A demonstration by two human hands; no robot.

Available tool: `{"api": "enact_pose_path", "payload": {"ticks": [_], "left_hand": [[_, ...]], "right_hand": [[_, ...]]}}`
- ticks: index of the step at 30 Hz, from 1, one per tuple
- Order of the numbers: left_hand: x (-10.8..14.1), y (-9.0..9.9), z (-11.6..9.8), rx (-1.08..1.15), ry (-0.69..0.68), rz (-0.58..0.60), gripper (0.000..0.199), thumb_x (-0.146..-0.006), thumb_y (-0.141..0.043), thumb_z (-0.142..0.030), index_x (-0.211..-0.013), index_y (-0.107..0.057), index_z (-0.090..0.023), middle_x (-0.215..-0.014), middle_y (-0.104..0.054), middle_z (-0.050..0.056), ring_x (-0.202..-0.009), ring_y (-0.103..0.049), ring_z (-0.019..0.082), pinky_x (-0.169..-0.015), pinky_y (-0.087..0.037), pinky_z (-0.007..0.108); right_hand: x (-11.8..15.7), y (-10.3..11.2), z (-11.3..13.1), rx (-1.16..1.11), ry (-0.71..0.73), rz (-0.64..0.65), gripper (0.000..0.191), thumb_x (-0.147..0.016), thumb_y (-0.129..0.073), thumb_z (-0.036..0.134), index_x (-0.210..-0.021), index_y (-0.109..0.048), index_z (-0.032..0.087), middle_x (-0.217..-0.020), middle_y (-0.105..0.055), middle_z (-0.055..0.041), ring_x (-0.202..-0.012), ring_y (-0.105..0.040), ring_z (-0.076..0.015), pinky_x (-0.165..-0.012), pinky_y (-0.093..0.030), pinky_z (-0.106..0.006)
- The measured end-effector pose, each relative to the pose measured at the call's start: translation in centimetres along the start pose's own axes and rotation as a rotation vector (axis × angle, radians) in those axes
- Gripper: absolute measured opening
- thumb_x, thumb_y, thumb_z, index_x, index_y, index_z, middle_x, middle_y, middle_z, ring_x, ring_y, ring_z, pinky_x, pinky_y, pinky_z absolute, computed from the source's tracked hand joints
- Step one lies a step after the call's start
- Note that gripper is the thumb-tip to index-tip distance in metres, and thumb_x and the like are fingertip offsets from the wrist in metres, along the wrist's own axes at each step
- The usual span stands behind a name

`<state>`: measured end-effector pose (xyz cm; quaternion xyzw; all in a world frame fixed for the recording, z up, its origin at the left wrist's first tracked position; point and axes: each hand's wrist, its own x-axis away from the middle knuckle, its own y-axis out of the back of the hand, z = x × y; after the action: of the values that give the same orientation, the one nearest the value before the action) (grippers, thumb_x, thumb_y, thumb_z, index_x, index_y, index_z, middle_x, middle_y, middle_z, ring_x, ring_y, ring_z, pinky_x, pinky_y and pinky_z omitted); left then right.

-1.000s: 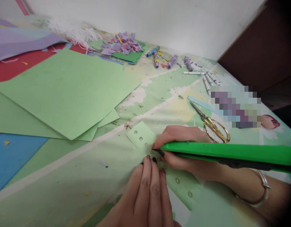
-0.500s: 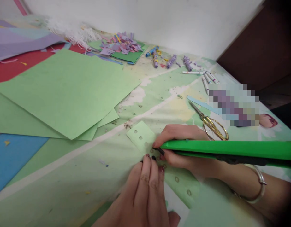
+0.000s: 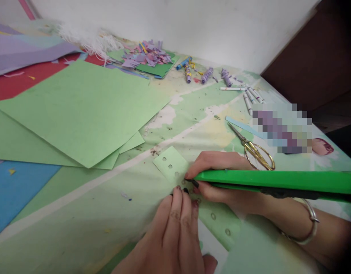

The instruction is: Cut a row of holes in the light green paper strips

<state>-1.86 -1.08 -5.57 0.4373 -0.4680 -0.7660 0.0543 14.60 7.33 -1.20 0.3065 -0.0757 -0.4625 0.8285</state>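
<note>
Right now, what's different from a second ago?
The left hand's thumb has come further into view at the bottom edge, moving slightly upward. Nothing was let go or newly taken hold of. The right hand still grips the green tool over the punched green strip; the scissors stayed put.

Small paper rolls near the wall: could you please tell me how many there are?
4: a blue roll at left, a yellow-and-purple roll just in front, a middle purple roll and a right purple roll.
</note>
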Motion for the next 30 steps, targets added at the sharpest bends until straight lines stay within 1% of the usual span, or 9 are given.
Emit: {"api": "enact_pose_path", "payload": {"ticks": [3, 5, 8, 10, 13, 17, 21, 25, 30], "left_hand": [[0.0, 0.2, 0.0, -0.006, 0.004, -0.004, 0.039, -0.090, -0.040, -0.028, -0.093, -0.065, 0.001, -0.092, -0.073, 0.017, -0.089, -0.068, 0.028, -0.084, -0.045, 0.039], [0.0, 0.3, 0.0, -0.008, 0.011, 0.021, 0.039, -0.090, -0.041, -0.029, -0.096, -0.065, 0.002, -0.095, -0.072, 0.017, -0.092, -0.067, 0.028, -0.087, -0.045, 0.039], [-0.1, 0.3, 0.1, -0.015, -0.020, 0.058, 0.040, -0.090, -0.040, -0.030, -0.099, -0.064, 0.002, -0.097, -0.072, 0.018, -0.093, -0.067, 0.028, -0.088, -0.045, 0.039], [-0.1, 0.4, 0.0, -0.012, -0.010, 0.063, 0.041, -0.090, -0.040, -0.030, -0.100, -0.064, 0.001, -0.097, -0.072, 0.018, -0.094, -0.067, 0.028, -0.088, -0.046, 0.039], [-0.2, 0.5, -0.1, 0.008, 0.041, 0.078, 0.041, -0.089, -0.040, -0.030, -0.101, -0.064, 0.001, -0.099, -0.071, 0.018, -0.096, -0.066, 0.029, -0.089, -0.045, 0.039], [-0.3, 0.8, -0.1, -0.001, 0.071, 0.053, 0.042, -0.091, -0.039, -0.032, -0.101, -0.065, 0.000, -0.099, -0.071, 0.019, -0.096, -0.067, 0.031, -0.091, -0.044, 0.041], [-0.1, 1.0, 0.1, -0.004, 0.070, 0.075, 0.047, -0.095, -0.032, -0.034, -0.101, -0.065, -0.001, -0.102, -0.070, 0.019, -0.100, -0.065, 0.031, -0.094, -0.044, 0.043], [0.0, 1.1, 0.2, -0.027, 0.054, 0.112, 0.047, -0.095, -0.032, -0.036, -0.107, -0.063, -0.002, -0.105, -0.070, 0.018, -0.104, -0.064, 0.030, -0.096, -0.044, 0.042], [-0.1, 1.2, 0.6, -0.026, -0.003, 0.151, 0.049, -0.095, -0.033, -0.038, -0.107, -0.062, 0.000, -0.104, -0.069, 0.021, -0.104, -0.064, 0.032, -0.090, -0.048, 0.043]], "right_hand": [[0.1, 0.2, -0.3, -0.098, -0.023, 0.018, 0.016, -0.073, -0.061, 0.012, -0.085, -0.069, 0.019, -0.081, -0.070, -0.0014, -0.071, -0.065, -0.0119, -0.068, -0.053, -0.021], [0.2, 0.3, -0.5, -0.160, -0.051, 0.036, 0.015, -0.076, -0.061, 0.014, -0.088, -0.069, 0.018, -0.083, -0.070, -0.0020, -0.071, -0.066, -0.0118, -0.066, -0.053, -0.021], [0.2, 0.3, -0.6, -0.191, -0.067, 0.051, 0.015, -0.076, -0.062, 0.014, -0.088, -0.069, 0.018, -0.084, -0.070, -0.0018, -0.072, -0.066, -0.0113, -0.066, -0.053, -0.019], [0.2, 0.3, -0.6, -0.182, -0.060, 0.051, 0.015, -0.076, -0.062, 0.013, -0.088, -0.069, 0.018, -0.084, -0.070, -0.0015, -0.072, -0.066, -0.0109, -0.066, -0.053, -0.019], [0.1, 0.3, -0.5, -0.151, -0.038, 0.051, 0.015, -0.076, -0.062, 0.013, -0.088, -0.070, 0.018, -0.083, -0.070, -0.0012, -0.072, -0.065, -0.0111, -0.068, -0.053, -0.020], [0.0, 0.4, -0.5, -0.105, -0.005, 0.067, 0.018, -0.073, -0.062, 0.009, -0.087, -0.070, 0.018, -0.082, -0.070, -0.0008, -0.073, -0.065, -0.0115, -0.070, -0.052, -0.020], [-0.1, 0.2, -0.4, -0.074, 0.003, 0.036, 0.020, -0.071, -0.060, 0.007, -0.084, -0.069, 0.018, -0.082, -0.070, -0.0007, -0.072, -0.065, -0.0113, -0.068, -0.052, -0.019], [-0.1, 0.2, -0.3, -0.039, -0.008, 0.026, 0.023, -0.069, -0.060, 0.003, -0.083, -0.070, 0.018, -0.081, -0.070, 0.0008, -0.072, -0.065, -0.0106, -0.068, -0.051, -0.018], [-0.1, 0.3, -0.2, -0.034, -0.007, 0.049, 0.021, -0.070, -0.059, 0.005, -0.084, -0.069, 0.018, -0.081, -0.070, 0.0004, -0.072, -0.065, -0.0102, -0.069, -0.051, -0.018]]}}
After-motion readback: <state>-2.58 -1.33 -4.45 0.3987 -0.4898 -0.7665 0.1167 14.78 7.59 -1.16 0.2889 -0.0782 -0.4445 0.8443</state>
